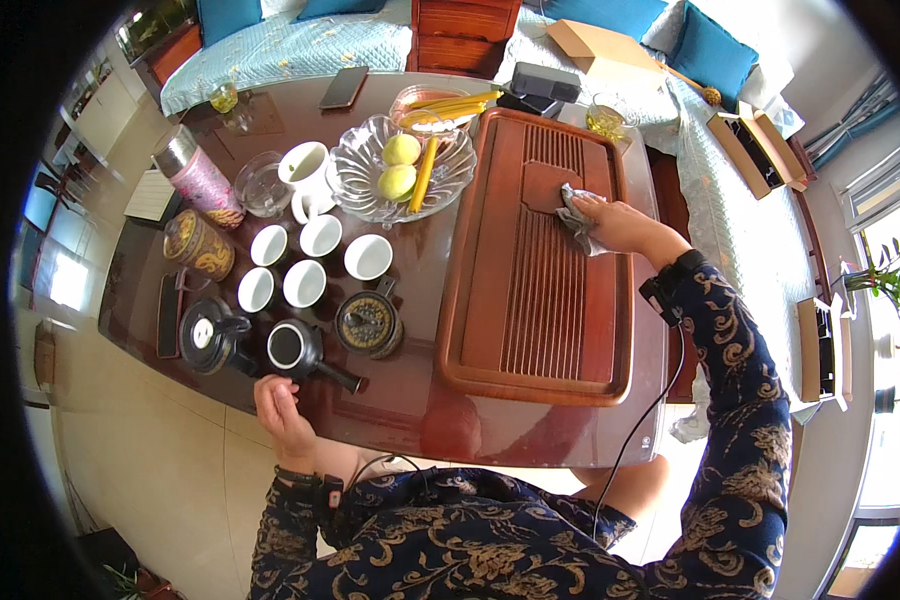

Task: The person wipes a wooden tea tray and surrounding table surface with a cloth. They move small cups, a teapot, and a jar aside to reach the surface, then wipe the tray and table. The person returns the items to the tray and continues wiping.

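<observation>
My right hand presses a crumpled grey cloth onto the upper right part of a slatted wooden tea tray. At the near left edge of the table, my left hand is raised with its fingers partly curled, and I see nothing in it. Just beyond it lies a dark side-handled pot, its round base facing up. A black teapot stands to its left and a dark patterned lidded pot to its right. Several white-lined cups stand behind them.
Behind the cups are a white mug, a pink flask, a patterned lidded mug and a glass fruit bowl. A phone lies at the far edge. A cable hangs from my right wrist past the table's edge.
</observation>
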{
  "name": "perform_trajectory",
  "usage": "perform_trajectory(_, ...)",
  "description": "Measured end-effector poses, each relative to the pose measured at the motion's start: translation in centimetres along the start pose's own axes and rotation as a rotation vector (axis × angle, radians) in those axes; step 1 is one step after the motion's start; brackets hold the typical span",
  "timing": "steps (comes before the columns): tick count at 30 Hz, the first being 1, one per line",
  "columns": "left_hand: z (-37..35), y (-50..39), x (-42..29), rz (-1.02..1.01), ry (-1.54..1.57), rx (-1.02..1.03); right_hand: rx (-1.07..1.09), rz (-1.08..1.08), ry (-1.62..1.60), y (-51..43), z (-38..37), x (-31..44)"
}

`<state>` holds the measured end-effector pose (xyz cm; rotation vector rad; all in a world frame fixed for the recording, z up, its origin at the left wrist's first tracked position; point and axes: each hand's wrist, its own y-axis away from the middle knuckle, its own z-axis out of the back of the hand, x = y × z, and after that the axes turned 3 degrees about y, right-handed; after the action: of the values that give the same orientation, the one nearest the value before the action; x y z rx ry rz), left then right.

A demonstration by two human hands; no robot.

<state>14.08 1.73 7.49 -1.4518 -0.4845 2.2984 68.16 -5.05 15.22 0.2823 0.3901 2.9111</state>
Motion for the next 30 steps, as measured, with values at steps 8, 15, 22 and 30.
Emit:
perform_trajectory(8,0.0,0.2,-0.4,0.056,-0.012,-0.022,-0.077,-0.023,0.054,-6.3,1.0,-3.4)
perform_trajectory(15,-0.2,0.3,-0.3,0.084,0.012,-0.072,-0.069,-0.221,0.084,-14.4,1.5,-5.7)
perform_trajectory(22,-0.1,0.2,-0.5,0.063,-0.013,-0.039,-0.07,-0.079,0.256,-12.6,1.2,-3.5)
perform_trajectory(30,-0.4,0.3,0.0,0.032,0.021,-0.063,-0.065,-0.043,0.403,-5.7,-1.2,1.2)
